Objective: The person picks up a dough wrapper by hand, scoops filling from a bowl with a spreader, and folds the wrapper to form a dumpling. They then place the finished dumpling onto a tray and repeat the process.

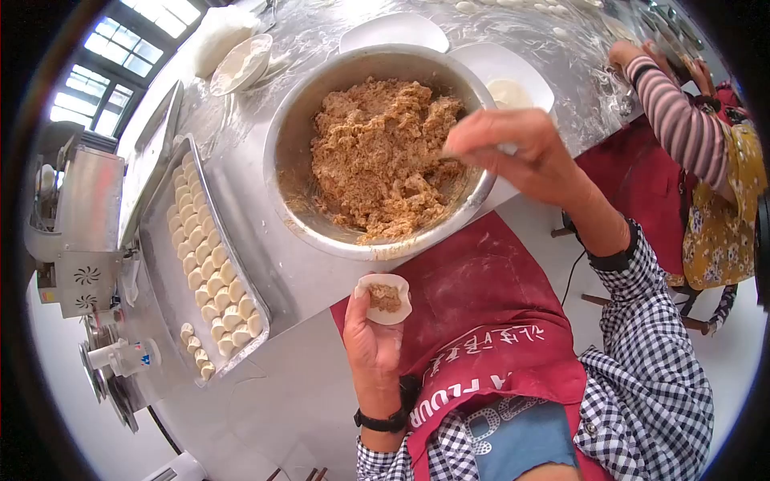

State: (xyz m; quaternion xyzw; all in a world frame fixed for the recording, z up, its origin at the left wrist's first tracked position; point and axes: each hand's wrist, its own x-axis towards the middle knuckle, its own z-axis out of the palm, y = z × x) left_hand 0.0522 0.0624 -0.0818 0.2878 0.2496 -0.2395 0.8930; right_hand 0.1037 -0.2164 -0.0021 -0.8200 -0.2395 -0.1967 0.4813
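A round dumpling wrapper (399,313) with a dab of brown filling (384,298) at its centre lies in my left hand (374,346), below the bowl's near rim. My left thumb rests on the wrapper's edge. Over the right side of a big metal bowl (282,188) is my right hand (521,152), smeared by motion, its fingers pinched together. Something thin and pale shows at those fingers, too blurred to name. Minced brown filling (377,152) fills much of the bowl.
Left of the bowl, a metal tray (269,321) carries rows of shaped dumplings (212,272). White plates (393,32) and a flour bowl (242,66) stand behind. At right, a co-worker's striped sleeve (682,120) reaches over the floury table.
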